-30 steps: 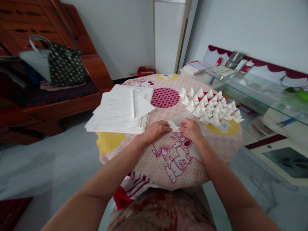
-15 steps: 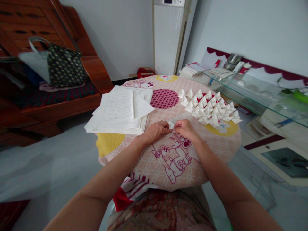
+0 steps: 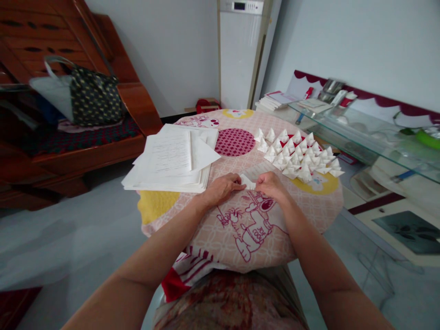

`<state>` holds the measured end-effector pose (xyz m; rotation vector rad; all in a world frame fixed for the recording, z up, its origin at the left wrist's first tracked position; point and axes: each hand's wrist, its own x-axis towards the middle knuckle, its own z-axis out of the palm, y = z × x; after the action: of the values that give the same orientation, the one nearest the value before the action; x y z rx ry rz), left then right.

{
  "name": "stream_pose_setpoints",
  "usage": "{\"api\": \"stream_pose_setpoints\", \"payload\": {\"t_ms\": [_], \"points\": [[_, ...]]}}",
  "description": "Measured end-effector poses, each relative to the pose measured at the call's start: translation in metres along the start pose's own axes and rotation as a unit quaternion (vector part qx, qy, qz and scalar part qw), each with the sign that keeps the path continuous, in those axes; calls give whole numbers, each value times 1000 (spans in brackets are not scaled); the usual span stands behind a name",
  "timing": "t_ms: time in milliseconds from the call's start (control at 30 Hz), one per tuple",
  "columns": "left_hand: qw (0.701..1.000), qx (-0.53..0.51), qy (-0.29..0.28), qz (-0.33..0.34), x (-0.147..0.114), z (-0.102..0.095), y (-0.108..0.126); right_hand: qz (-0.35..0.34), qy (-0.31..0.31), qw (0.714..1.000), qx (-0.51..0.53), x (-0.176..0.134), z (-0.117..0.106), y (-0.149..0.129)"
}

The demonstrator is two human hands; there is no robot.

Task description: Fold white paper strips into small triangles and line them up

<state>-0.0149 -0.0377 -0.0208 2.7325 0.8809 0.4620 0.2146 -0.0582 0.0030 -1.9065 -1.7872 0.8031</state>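
Note:
Between my hands, low over the cloth-covered table [image 3: 227, 167], is a small white piece of folded paper [image 3: 247, 182]. My left hand [image 3: 224, 187] pinches its left side, fingers closed. At the right side my right hand [image 3: 270, 184] grips the paper's edge with curled fingers. A pale printed sheet [image 3: 258, 170] lies flat just behind the paper. To the right stand rows of several small folded white paper shapes [image 3: 299, 153] with pointed peaks. Left of my hands is a stack of white paper sheets [image 3: 165, 156], some printed, with a loose corner jutting right.
A glass-topped cabinet [image 3: 371, 137] with small items stands close on the right. A wooden bench [image 3: 130, 114] carrying a dark patterned bag [image 3: 94, 96] is at the left. Behind the table rises a white upright appliance [image 3: 239, 55].
My right hand has shifted slightly right, away from my left, so more of the small white paper shows between them. The view has tilted a little.

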Motion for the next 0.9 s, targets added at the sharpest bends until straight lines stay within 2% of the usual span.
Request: {"api": "stream_pose_setpoints", "payload": {"t_ms": [167,267,300,367,467,667,733,900], "points": [[1000,-15,18,6,1,3,-3,59,3,995,84,-6,-16,9],[999,-37,27,0,2,2,-3,15,28,984,176,-6,-11,1],[998,-48,30,-7,2,2,-3,-6,20,982,188,-5,-6,-2],[996,-74,39,-32,3,0,-2,-28,-3,986,166,-3,3,-9],[990,-104,54,-80,6,-4,0,-53,6,996,75,1,14,-15],[965,-102,55,-235,23,-7,16,-62,21,998,25,2,16,-13],[956,-79,76,-274,29,-5,22,-69,29,997,17,2,16,-11],[945,-104,95,-295,36,1,25,-87,45,995,12,3,21,-6]]}}
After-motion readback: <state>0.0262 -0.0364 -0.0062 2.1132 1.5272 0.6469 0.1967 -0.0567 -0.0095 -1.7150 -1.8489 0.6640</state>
